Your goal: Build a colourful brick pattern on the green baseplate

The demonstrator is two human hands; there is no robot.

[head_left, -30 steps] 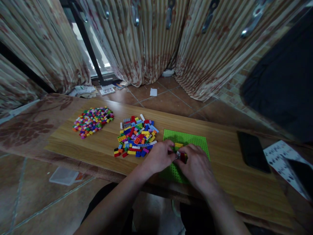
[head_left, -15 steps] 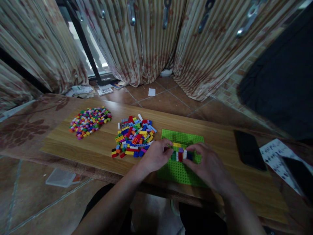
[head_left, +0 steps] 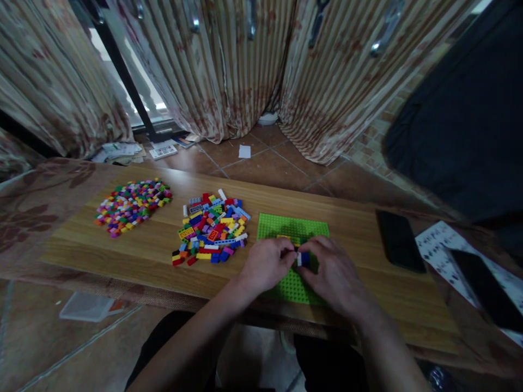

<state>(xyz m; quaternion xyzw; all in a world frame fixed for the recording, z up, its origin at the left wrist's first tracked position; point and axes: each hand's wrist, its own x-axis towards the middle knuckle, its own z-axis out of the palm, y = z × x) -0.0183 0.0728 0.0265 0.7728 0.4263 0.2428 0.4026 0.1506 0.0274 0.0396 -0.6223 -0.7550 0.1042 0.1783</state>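
A green studded baseplate (head_left: 292, 291) lies under both my hands, with a small build of toy bricks on it. My left hand (head_left: 267, 264) comes in from the left over the build, thumb and index finger pinched together; what they hold is hidden. From the right, my right hand (head_left: 335, 275) grips the build's right end, where a white brick (head_left: 299, 259) and a dark blue brick (head_left: 307, 259) show between thumb and fingers. Part of a yellow brick (head_left: 284, 237) shows behind the left fingers. My hands cover most of the build.
Left of the baseplate lies a heap of mixed bricks (head_left: 212, 228), and farther left a pile of tiny pieces (head_left: 133, 206). A dark phone-like slab (head_left: 399, 241), a printed sheet (head_left: 439, 247) and another black device (head_left: 486, 286) lie at the right of the wooden board (head_left: 134, 261).
My left hand has moved right across the build, covering the green and red bricks that showed before. My right hand stays at the build's right end. The whole view has shifted slightly.
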